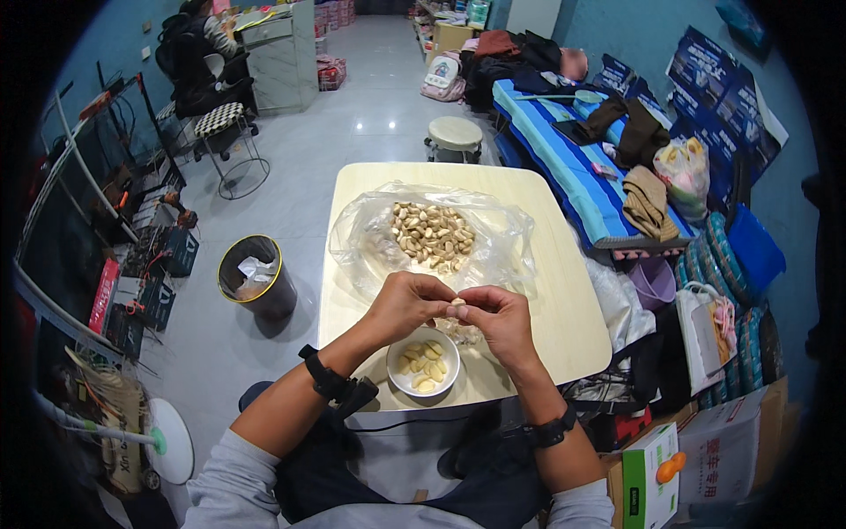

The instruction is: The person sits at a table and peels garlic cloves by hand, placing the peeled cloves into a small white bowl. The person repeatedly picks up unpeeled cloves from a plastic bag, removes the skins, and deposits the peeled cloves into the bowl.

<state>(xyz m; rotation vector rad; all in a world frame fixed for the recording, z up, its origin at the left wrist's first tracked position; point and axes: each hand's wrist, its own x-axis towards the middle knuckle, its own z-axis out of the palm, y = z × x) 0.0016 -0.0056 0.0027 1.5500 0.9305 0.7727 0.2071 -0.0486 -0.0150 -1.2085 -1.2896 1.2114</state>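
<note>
Between the fingertips of my left hand (413, 301) and my right hand (499, 317) is a small garlic clove (458, 302), pinched from both sides. Both hands hover over the near half of a pale wooden table (568, 330). Just below them stands a white bowl (391, 371) with several peeled cloves (423, 360) in it. A small heap of papery garlic skins (468, 332) lies beside the bowl, partly hidden by my right hand. Beyond my hands, unpeeled garlic cloves (433, 235) are piled on a spread clear plastic bag (509, 228).
A lined waste bin (281, 301) stands left of the table. A round stool (455, 133) is behind it. To the right is a cot with a blue striped cover (552, 159); cardboard boxes (727, 449) sit near my right elbow. A person (205, 66) sits at a far desk.
</note>
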